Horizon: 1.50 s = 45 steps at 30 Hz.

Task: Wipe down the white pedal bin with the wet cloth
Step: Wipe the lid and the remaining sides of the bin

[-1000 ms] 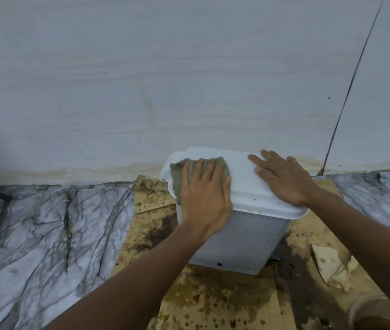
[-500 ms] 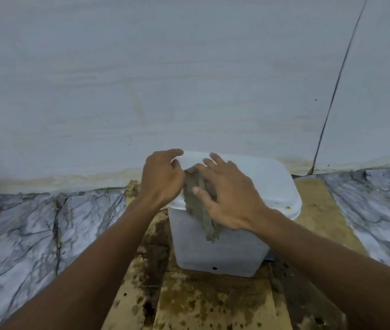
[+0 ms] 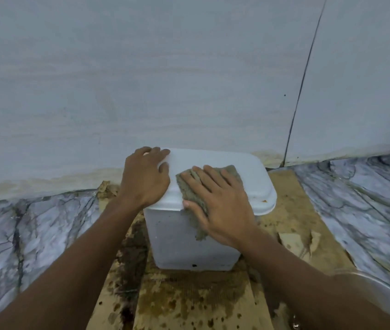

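Note:
The white pedal bin (image 3: 177,244) stands on stained cardboard against the wall, its lid (image 3: 251,179) closed. My right hand (image 3: 222,208) lies flat on the grey wet cloth (image 3: 231,171), pressing it on the front middle of the lid. The thumb is hooked at the lid's front edge, and a corner of the cloth hangs down over the bin's front. My left hand (image 3: 144,179) rests on the lid's back left corner, fingers spread over the edge, holding nothing. A small brown speck (image 3: 264,200) sits on the lid's right rim.
Wet, brown-spotted cardboard (image 3: 189,303) lies under and in front of the bin. Marble-patterned floor (image 3: 34,229) runs on both sides. A pale wall (image 3: 165,79) rises right behind the bin. The rim of a metal bowl (image 3: 377,294) shows at the bottom right.
The cloth passed from my left hand to my right. My right hand has brought it from the bin's front left up onto the lid; my left hand stays at the lid's left corner.

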Tool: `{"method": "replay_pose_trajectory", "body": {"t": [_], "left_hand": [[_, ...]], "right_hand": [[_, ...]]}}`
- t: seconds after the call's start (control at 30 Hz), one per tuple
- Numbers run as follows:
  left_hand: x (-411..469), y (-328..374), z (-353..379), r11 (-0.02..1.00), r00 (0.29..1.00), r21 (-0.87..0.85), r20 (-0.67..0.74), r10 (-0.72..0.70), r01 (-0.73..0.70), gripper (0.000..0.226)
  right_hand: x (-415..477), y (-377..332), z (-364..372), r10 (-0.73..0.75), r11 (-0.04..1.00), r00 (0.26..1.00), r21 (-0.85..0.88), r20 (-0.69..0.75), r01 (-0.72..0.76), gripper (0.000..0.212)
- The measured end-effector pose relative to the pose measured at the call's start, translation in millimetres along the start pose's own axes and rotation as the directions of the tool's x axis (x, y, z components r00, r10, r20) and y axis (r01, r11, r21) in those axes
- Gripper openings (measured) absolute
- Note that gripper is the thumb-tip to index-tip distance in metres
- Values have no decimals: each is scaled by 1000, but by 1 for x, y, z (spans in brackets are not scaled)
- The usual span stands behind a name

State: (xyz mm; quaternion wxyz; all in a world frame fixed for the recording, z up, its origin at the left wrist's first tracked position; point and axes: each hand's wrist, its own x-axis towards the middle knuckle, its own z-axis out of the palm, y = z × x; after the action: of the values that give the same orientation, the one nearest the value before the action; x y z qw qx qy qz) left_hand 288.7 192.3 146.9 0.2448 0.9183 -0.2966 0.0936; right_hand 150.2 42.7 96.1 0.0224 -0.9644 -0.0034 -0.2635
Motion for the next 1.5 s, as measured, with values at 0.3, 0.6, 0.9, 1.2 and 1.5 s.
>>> {"method": "replay_pose_trajectory", "body": {"t": [0.3,0.6,0.9,1.2,1.5], "left_hand": [[-7,-8,8,997,997,-74,-72,5,-10,49],[-9,-13,14,995,993,-96,-120,8,-19,49],[-10,-14,18,997,989,-68,-145,12,-22,50],[-9,-20,20,996,987,-56,-153,56,-65,52],[-12,-15,20,997,985,-61,-170,33,-43,51]], "right_hand": [[-10,11,1,225,974,970,26,-91,-224,50],[-4,2,13,111,994,989,22,-97,-110,51],[-4,-3,7,267,963,957,-16,-118,-270,51],[-2,-5,14,106,994,993,9,-53,-106,52],[-32,54,5,515,845,834,284,-198,-454,52]]}}
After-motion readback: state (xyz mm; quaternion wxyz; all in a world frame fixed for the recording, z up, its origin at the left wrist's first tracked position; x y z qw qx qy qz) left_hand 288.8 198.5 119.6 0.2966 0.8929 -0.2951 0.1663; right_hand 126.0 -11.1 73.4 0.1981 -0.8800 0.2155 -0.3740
